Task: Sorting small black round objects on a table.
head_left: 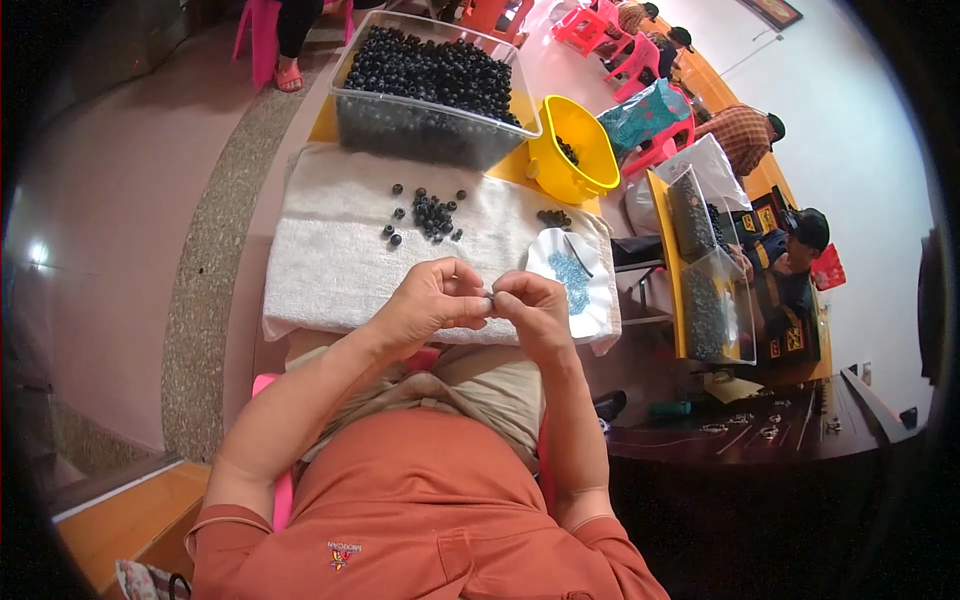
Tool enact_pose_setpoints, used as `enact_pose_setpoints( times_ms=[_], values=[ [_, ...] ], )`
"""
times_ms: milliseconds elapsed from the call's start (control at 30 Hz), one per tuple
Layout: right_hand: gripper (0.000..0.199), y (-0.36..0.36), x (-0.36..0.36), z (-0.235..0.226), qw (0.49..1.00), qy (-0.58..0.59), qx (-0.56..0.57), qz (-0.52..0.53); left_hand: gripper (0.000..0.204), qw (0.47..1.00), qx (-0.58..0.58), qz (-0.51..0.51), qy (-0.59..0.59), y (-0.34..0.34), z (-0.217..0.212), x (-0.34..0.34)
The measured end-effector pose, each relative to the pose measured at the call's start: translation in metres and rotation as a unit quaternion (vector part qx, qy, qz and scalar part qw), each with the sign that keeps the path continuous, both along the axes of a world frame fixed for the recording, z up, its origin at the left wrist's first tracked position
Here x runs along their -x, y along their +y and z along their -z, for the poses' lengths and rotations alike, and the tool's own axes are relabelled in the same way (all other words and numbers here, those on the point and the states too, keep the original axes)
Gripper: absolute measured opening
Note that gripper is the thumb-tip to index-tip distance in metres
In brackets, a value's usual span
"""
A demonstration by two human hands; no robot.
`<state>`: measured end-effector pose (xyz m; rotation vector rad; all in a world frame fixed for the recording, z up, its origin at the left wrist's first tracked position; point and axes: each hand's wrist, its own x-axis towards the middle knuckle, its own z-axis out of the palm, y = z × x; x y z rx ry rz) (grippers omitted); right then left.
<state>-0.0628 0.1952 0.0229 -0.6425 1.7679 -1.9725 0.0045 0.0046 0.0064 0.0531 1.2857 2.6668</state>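
Note:
My left hand [425,308] and my right hand [536,310] meet fingertip to fingertip above the near part of a white towel [325,250]. Pinched between them is a small dark bead [489,297], mostly covered by the fingers. Just beyond the hands lies a loose group of black round beads [435,216]. To the right of my right hand, a white fluted dish [541,258] holds tiny light-blue pieces [571,284]. A thin dark stick [580,255] rests in it. Behind the dish sits a smaller cluster of dark beads [552,218].
A clear plastic bin [435,107] full of black beads stands at the far edge, beside a yellow basin [597,172] with some beads. Rightward, a person [785,265] works at another table with clear bins [715,310]. Pink chairs [640,65] and other people are farther back.

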Motion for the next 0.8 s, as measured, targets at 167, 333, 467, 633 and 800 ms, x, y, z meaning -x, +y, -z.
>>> enact_pose_setpoints(
  times_ms=[167, 333, 467, 633, 800],
  values=[
    [0.014, 0.005, 0.005, -0.005, 0.989, -0.123, 0.018, -0.077, 0.021, 0.999, -0.010, 0.051, -0.015, -0.001, 0.001, -0.001],
    [0.014, 0.005, 0.008, -0.003, 0.985, -0.107, 0.049, -0.125, 0.021, 0.997, -0.029, 0.061, -0.045, -0.003, -0.005, -0.003],
    [0.012, 0.000, 0.003, 0.000, 0.986, -0.114, 0.059, -0.109, 0.017, 0.996, -0.052, 0.051, -0.055, -0.004, -0.004, -0.003],
    [0.017, -0.011, -0.010, 0.014, 0.980, 0.198, -0.001, 0.011, 0.013, 0.997, -0.063, 0.005, -0.042, -0.004, 0.001, 0.001],
    [0.036, -0.028, -0.014, 0.006, 0.864, 0.485, -0.117, 0.064, 0.011, 0.996, -0.059, -0.044, -0.047, -0.014, -0.001, 0.003]
  ],
)
